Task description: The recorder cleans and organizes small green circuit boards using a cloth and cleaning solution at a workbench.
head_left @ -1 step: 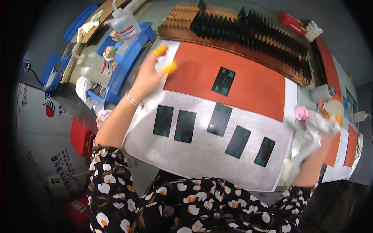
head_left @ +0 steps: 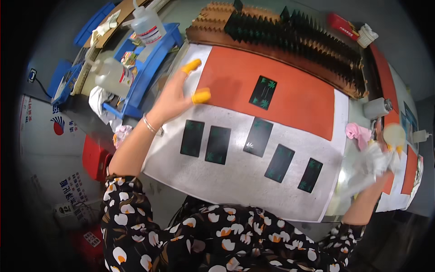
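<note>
My left hand [head_left: 174,100] hovers over the upper left of the red and white mat [head_left: 290,195]. Its thumb and a finger wear yellow finger cots and are spread apart, with nothing between them. Several dark rectangular glass-like panels with green patterns lie on the mat, one dark panel [head_left: 262,93] on the red part and the others, such as this panel [head_left: 217,144], on the white part. At the right edge, my right hand [head_left: 384,156] is smeared by motion and grips a thin white cloth [head_left: 369,164]. A round cream-coloured object [head_left: 394,135] is beside its fingers.
A slotted wooden rack [head_left: 210,34] with many dark panels runs along the far side. At left, a blue tray [head_left: 144,79] and squeeze bottles [head_left: 113,78] stand. A pink cloth [head_left: 359,134] and a metal-topped bottle [head_left: 377,108] are at right.
My left hand has shifted slightly to the right, fingers spread. My right hand and the white cloth have moved a little; the pink cloth now lies more spread out.
</note>
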A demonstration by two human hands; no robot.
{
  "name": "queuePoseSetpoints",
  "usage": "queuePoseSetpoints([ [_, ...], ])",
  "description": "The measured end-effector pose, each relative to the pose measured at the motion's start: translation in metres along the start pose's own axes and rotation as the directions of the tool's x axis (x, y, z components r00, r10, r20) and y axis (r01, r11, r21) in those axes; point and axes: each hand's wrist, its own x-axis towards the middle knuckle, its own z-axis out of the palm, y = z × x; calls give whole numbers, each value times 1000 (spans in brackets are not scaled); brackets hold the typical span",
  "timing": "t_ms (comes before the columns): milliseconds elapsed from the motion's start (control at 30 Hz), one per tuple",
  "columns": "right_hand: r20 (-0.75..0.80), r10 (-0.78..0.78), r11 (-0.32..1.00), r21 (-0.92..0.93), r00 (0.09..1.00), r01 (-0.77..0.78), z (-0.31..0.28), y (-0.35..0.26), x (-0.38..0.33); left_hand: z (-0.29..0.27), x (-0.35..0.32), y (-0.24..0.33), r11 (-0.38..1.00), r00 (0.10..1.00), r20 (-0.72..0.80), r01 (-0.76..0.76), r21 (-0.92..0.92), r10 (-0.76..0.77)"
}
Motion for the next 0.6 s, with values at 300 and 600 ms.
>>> queuePoseSetpoints([
  [300, -44, 497, 857, 184, 866, -482, 161, 93, -186, -4, -90, 12, 959, 923, 374, -182, 216, 90],
  [600, -131, -125, 934, -349, 983, 72, 202, 181, -188, 2, -101, 1, 959, 926, 373, -153, 237, 56],
])
